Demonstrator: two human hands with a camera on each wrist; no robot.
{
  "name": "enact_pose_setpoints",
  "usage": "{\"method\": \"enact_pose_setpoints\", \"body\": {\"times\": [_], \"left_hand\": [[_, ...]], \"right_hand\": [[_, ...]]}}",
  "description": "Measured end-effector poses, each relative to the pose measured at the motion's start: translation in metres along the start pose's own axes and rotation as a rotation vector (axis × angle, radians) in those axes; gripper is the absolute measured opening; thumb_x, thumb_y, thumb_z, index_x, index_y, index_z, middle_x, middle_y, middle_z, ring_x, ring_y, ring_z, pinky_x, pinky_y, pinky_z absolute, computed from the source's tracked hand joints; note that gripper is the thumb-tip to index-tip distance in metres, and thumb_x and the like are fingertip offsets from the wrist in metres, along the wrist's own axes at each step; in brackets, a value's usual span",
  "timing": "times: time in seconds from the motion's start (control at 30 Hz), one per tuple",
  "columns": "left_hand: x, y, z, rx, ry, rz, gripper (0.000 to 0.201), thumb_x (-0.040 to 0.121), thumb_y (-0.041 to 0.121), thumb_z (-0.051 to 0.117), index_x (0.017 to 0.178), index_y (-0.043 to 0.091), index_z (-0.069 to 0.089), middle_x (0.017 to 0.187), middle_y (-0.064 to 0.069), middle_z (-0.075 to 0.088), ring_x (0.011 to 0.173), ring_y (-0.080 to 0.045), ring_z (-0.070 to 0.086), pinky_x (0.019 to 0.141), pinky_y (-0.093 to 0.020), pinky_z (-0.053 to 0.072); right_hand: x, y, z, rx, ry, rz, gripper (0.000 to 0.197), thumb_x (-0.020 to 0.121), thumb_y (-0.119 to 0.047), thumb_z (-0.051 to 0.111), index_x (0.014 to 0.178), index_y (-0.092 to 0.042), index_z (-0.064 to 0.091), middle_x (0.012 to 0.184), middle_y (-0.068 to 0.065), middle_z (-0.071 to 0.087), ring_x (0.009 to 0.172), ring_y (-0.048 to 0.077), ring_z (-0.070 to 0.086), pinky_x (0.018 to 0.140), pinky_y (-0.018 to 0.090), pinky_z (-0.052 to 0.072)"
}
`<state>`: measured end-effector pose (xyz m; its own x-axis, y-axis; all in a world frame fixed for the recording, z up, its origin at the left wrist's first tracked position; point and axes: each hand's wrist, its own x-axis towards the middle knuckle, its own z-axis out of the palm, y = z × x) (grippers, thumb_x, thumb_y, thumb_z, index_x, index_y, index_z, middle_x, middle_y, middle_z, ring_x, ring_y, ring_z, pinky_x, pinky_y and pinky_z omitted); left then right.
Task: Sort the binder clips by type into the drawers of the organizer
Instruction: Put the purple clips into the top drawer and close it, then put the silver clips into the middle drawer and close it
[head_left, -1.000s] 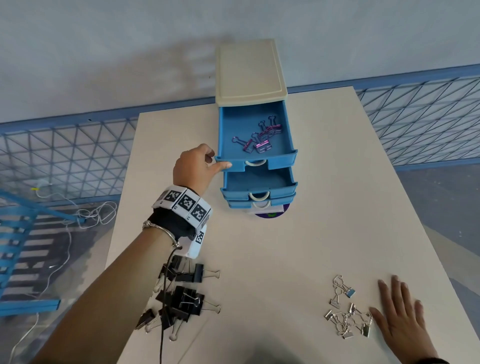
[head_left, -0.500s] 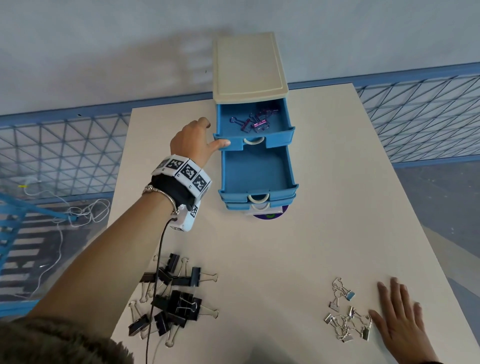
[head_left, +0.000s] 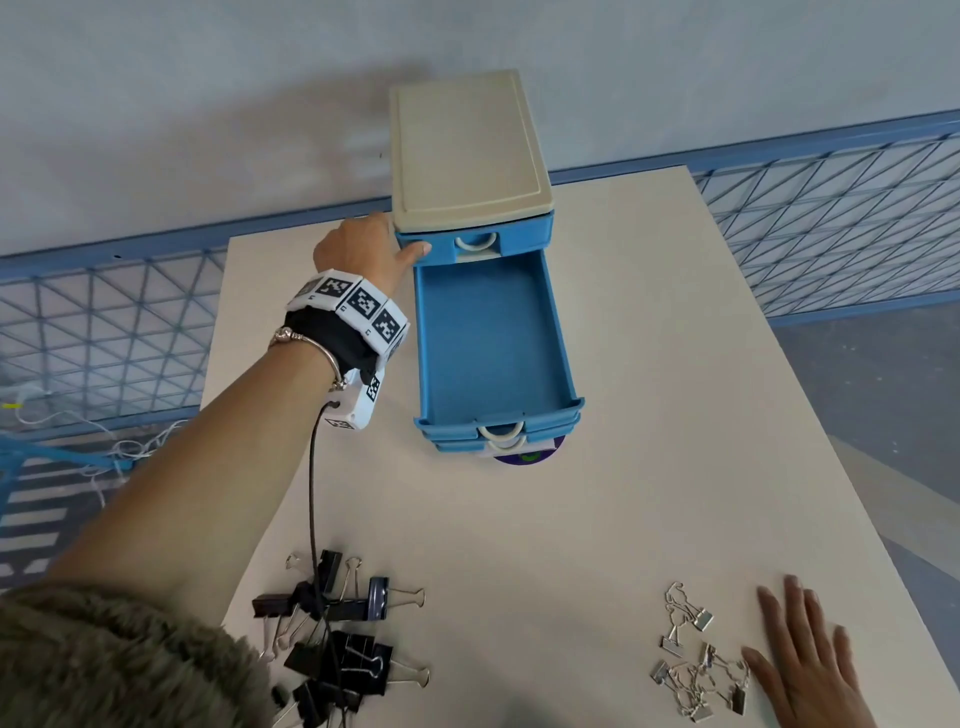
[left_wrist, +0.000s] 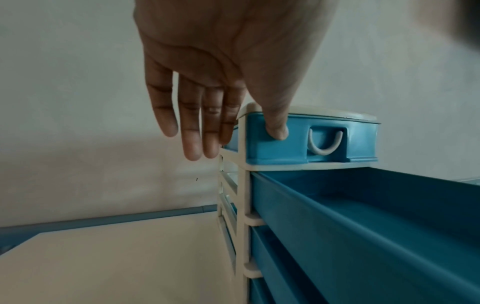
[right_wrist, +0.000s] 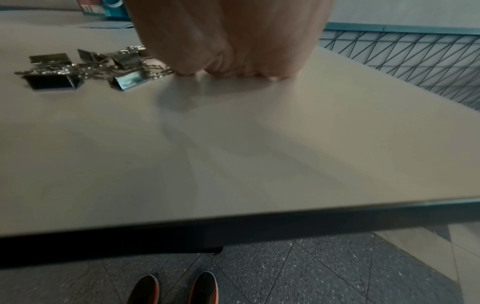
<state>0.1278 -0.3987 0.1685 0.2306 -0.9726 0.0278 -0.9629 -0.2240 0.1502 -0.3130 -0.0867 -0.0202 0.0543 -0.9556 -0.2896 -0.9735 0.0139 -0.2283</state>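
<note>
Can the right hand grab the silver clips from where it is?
Probably yes. The right hand lies flat on the table right beside the silver clips, thumb almost touching them, with nothing between.

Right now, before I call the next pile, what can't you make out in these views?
- top drawer: shut, so the head view shows nothing inside it.
- lower drawers: covered by the open second drawer; contents unseen.
- black clips: overlapped by the cable and cut by the bottom edge; no count.
- silver clips: small and tangled.
- right hand: blurred in the wrist view; its fingers are hidden.
</note>
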Motion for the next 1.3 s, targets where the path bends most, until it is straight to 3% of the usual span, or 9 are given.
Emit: {"method": "enact_pose_setpoints", "body": {"times": [0.13,0.2,0.33,0.5,0.7,0.83,0.93,1.13,1.3], "left_hand": [[0.005,-0.001,0.003,0.104,-0.037,-0.054,0.056,0.087,0.058,0.042,0.085,0.005,0.059,0.092,-0.018,0.064,0.075,-0.031,0.052,0.062,-0.035,0.032],[0.005,-0.001,0.006,0.114,-0.055,-0.073,0.057,0.087,0.06,0.039,0.077,0.006,0.056,0.088,-0.017,0.064,0.07,-0.029,0.047,0.062,-0.035,0.032],[-0.001,0.005,0.0,0.033,-0.085,-0.056,0.048,0.091,0.048,0.043,0.09,0.004,0.062,0.097,-0.019,0.065,0.084,-0.034,0.056,0.064,-0.035,0.035],[-0.038,0.016,-0.023,-0.233,0.132,0.088,0.029,0.086,0.028,0.048,0.095,0.006,0.064,0.097,-0.019,0.068,0.09,-0.036,0.061,0.077,-0.04,0.048],[-0.14,0.044,-0.004,-0.576,0.137,0.42,0.025,0.084,0.02,0.049,0.099,0.007,0.063,0.083,-0.001,0.062,0.061,0.002,0.051,0.072,-0.024,0.045],[-0.214,0.059,0.035,-0.61,0.014,0.469,0.024,0.084,0.016,0.049,0.099,0.006,0.064,0.084,-0.007,0.067,0.068,-0.02,0.059,0.07,-0.029,0.048],[-0.261,0.062,0.069,-0.551,-0.146,0.479,0.037,0.081,0.03,0.041,0.102,0.009,0.062,0.088,-0.009,0.066,0.074,-0.022,0.062,0.07,-0.034,0.052],[-0.344,0.05,0.122,-0.379,-0.393,0.446,0.054,0.08,0.04,0.031,0.116,0.006,0.054,0.112,-0.016,0.057,0.098,-0.034,0.056,0.075,-0.043,0.053],[-0.395,0.03,0.154,-0.199,-0.477,0.386,0.059,0.083,0.044,0.033,0.129,0.008,0.041,0.134,-0.026,0.043,0.119,-0.041,0.046,0.088,-0.052,0.047]], "right_hand": [[0.001,-0.001,-0.001,0.005,-0.008,-0.004,0.064,0.089,-0.061,0.006,0.144,-0.028,0.003,0.154,-0.009,-0.009,0.14,0.007,-0.008,0.112,0.028,-0.004],[0.001,0.0,-0.001,-0.003,0.007,-0.016,0.064,0.09,-0.061,0.006,0.144,-0.028,0.004,0.154,-0.009,-0.009,0.14,0.007,-0.008,0.112,0.033,0.003],[0.002,0.002,0.001,0.009,-0.03,-0.008,0.063,0.09,-0.06,0.005,0.144,-0.026,0.003,0.154,-0.007,-0.01,0.14,0.01,-0.01,0.103,0.051,0.024],[0.003,0.004,-0.001,0.005,-0.088,0.023,0.071,0.087,-0.064,-0.001,0.144,-0.021,0.002,0.154,0.005,-0.004,0.139,0.017,-0.011,0.106,0.058,0.018],[0.0,0.0,-0.008,0.056,-0.057,0.018,0.083,0.081,-0.069,0.004,0.143,-0.014,0.009,0.148,0.008,-0.004,0.136,0.025,-0.003,0.109,0.049,0.009],[-0.002,-0.002,-0.012,0.084,-0.07,0.032,0.065,0.092,-0.038,0.044,0.143,-0.013,0.014,0.153,0.015,0.0,0.14,0.032,0.0,0.113,0.05,0.01],[-0.004,-0.004,-0.016,0.109,-0.063,0.012,0.06,0.092,-0.03,0.048,0.142,-0.012,0.02,0.153,0.018,0.007,0.14,0.034,0.006,0.112,0.049,0.014],[-0.019,-0.004,-0.023,0.158,-0.077,-0.12,0.06,0.086,-0.05,0.03,0.129,-0.011,0.044,0.142,0.021,0.035,0.128,0.037,0.037,0.102,0.047,0.035],[-0.026,-0.007,-0.027,0.14,-0.088,-0.259,0.064,0.073,-0.062,0.047,0.12,-0.019,0.051,0.125,0.013,0.052,0.108,0.029,0.053,0.083,0.04,0.047]]}}
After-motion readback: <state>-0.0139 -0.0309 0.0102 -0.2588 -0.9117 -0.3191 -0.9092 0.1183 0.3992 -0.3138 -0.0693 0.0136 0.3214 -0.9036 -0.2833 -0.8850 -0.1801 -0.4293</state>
